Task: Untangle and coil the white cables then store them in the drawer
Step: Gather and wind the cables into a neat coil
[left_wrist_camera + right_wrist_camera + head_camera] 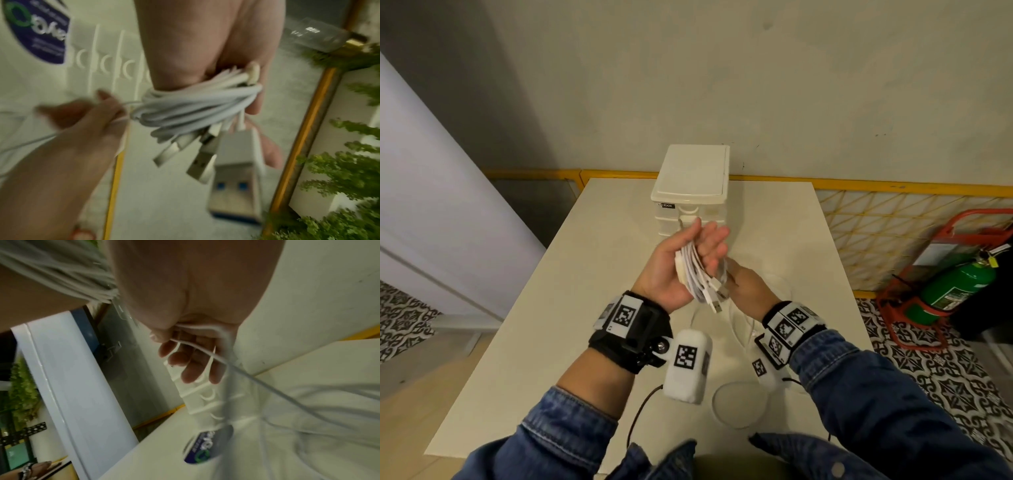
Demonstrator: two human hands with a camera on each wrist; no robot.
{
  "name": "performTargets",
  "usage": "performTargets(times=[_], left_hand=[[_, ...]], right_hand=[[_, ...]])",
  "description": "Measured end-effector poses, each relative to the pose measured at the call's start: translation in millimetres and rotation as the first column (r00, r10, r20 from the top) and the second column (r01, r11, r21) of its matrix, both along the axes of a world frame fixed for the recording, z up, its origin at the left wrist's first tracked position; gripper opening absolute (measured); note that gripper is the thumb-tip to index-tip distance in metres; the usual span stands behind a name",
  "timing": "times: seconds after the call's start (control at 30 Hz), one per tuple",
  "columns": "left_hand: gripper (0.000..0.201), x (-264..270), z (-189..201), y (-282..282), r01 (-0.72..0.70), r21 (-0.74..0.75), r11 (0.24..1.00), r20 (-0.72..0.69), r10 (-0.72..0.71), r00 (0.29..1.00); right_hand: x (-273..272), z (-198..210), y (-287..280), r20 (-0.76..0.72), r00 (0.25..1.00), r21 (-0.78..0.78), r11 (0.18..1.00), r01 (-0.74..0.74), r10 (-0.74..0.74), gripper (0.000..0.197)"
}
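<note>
A bundle of coiled white cables (697,274) is wound round my left hand (707,234), which I hold palm up above the table. My thumb lies against the coil. Several USB plugs (200,167) and a white adapter (236,170) hang from the bundle (195,107). My right hand (172,337) is just right of the bundle and partly behind it, pinching a loose cable strand (246,376) between thumb and fingers. The strand trails down to the table. The white drawer unit (690,178) stands at the table's far edge, its drawers pushed in.
More loose white cable lies in loops on the cream table (585,274) under and in front of my hands. A yellow mesh fence (876,222) runs behind the table. A green fire extinguisher (959,284) in a red stand is on the floor to the right.
</note>
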State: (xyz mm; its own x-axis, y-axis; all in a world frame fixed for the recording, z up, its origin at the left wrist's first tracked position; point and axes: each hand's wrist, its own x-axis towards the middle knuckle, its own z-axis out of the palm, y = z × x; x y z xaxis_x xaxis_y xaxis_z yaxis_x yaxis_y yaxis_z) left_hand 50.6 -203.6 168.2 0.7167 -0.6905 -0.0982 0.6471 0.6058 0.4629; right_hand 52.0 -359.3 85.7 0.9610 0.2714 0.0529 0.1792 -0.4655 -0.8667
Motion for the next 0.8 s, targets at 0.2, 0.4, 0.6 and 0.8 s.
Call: performTargets(times=[0.2,0.4,0.6,0.8], left_hand=[[0.037,17.1,1.7,15.8,-0.436,0.096,0.895,0.072,0.430,0.900],[0.050,36.0,-11.9,38.7,-0.641,0.092,0.762,0.072,0.637,0.768],[0.034,49.2,-17.3,50.5,-0.748,0.281,0.602,0.283,0.693,0.663],[0.035,47.5,-35.6,42.6,-0.734,0.585,0.345,0.764,0.071,0.642]], right_hand=[[-18.4,-24.3,-16.5,-0.148,0.982,0.120,0.983,0.137,-0.118,0.011],[-19.9,-31.8,-4.9,-0.232,0.972,0.131,0.991,-0.009,0.040,0.021],[-19.1,-0.1,24.2,-0.129,0.983,-0.135,0.980,-0.149,0.132,0.024],[-1.3,49.8,33.7,0.137,0.974,-0.200,0.968,-0.152,0.181,0.023]])
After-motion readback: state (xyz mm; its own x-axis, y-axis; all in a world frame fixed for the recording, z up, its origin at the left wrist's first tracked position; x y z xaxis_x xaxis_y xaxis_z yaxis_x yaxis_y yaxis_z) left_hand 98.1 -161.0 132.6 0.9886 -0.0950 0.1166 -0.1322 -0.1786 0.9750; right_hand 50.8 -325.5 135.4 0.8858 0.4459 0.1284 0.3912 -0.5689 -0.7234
